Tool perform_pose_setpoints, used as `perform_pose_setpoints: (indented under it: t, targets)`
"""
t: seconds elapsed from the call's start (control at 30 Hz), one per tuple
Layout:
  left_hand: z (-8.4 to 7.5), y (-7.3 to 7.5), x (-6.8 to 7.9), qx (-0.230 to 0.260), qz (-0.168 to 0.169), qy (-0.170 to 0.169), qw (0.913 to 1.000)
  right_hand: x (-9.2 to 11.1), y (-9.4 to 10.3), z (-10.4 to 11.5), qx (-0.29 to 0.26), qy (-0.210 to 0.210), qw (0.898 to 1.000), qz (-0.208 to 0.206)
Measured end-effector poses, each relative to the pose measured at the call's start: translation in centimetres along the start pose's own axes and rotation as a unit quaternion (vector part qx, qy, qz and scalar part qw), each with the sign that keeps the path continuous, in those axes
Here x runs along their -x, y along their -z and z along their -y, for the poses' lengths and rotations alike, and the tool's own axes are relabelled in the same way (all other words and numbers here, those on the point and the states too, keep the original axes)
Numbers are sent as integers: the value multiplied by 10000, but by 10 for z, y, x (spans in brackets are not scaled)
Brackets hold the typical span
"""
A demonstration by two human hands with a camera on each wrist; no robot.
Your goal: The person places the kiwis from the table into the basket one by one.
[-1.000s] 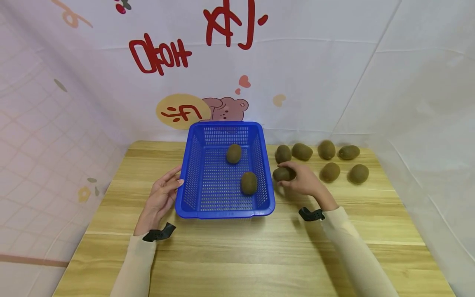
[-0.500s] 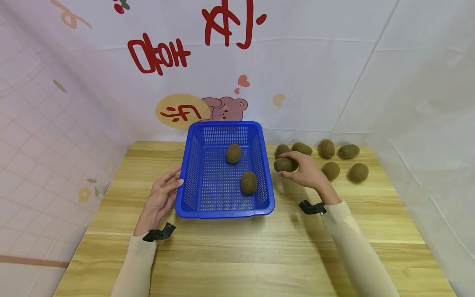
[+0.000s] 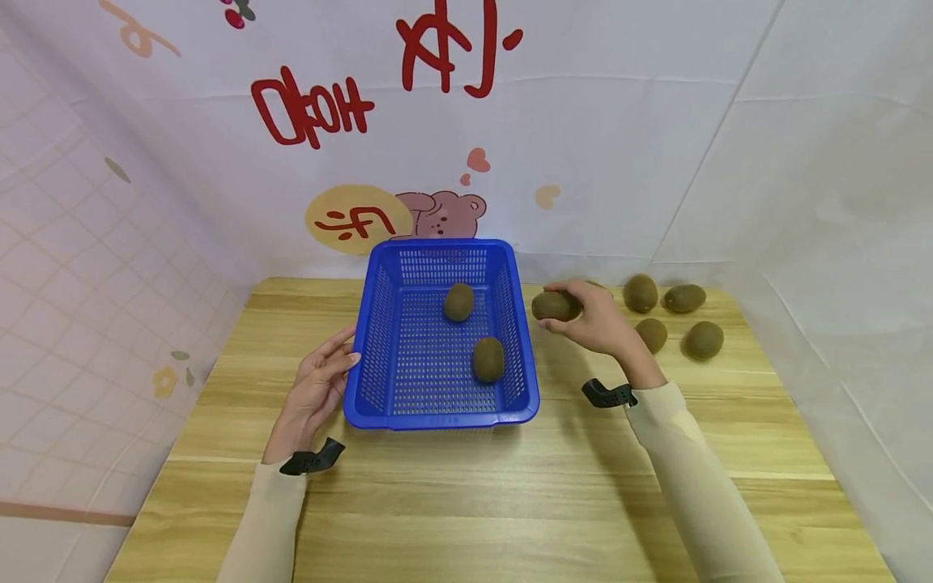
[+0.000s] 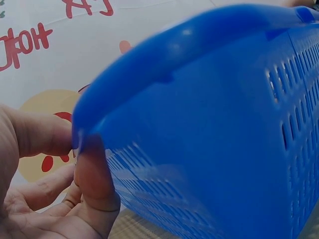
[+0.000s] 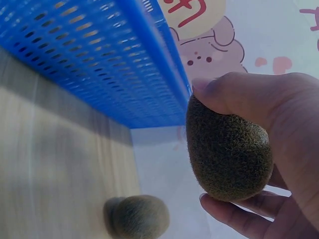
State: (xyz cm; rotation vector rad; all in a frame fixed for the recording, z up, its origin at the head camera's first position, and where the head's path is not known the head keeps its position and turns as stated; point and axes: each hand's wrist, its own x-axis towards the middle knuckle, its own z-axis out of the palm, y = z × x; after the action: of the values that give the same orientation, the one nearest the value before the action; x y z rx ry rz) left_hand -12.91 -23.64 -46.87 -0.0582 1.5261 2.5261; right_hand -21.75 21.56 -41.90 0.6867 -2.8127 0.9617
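Observation:
A blue plastic basket (image 3: 441,423) stands mid-table with two kiwis inside, one kiwi (image 3: 459,302) toward the back and another kiwi (image 3: 488,359) nearer the front right. My left hand (image 3: 321,385) pinches the basket's left rim between thumb and fingers, as the left wrist view shows close up. Just outside the right rim, my right hand (image 3: 599,320) grips a brown fuzzy kiwi (image 5: 227,149) between thumb and fingers. In the right wrist view this kiwi is held off the table, with another kiwi (image 5: 141,217) on the table below it.
Right of the basket, several loose kiwis lie on the wooden table (image 3: 452,502), among them a kiwi (image 3: 641,293), a kiwi (image 3: 685,298) and a kiwi (image 3: 704,341). One behind my right hand is mostly hidden. A printed white cloth (image 3: 619,146) hangs behind the table.
My right hand has lifted the kiwi off the table and moved it away from me, up beside the basket's right rim. The left hand and basket have stayed put.

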Motion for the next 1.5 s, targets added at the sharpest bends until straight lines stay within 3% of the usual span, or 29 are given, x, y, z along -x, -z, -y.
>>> perform_pose_setpoints:
  t: [0.37, 0.67, 1.17, 1.5]
  targets:
    - [-1, 1, -1, 188, 124, -26, 9997, -17, 7, 22, -33, -86, 9999, 57]
    - [-1, 1, -2, 105, 150, -118, 9998, -33, 7, 41, -109, 163, 9996, 182]
    - [-2, 2, -4, 84, 239, -51, 9997, -55, -11, 68, -196, 678, 9968, 370]
    - [1, 2, -2, 55, 106, -9, 9999, -59, -28, 78, -25, 691, 9956, 633]
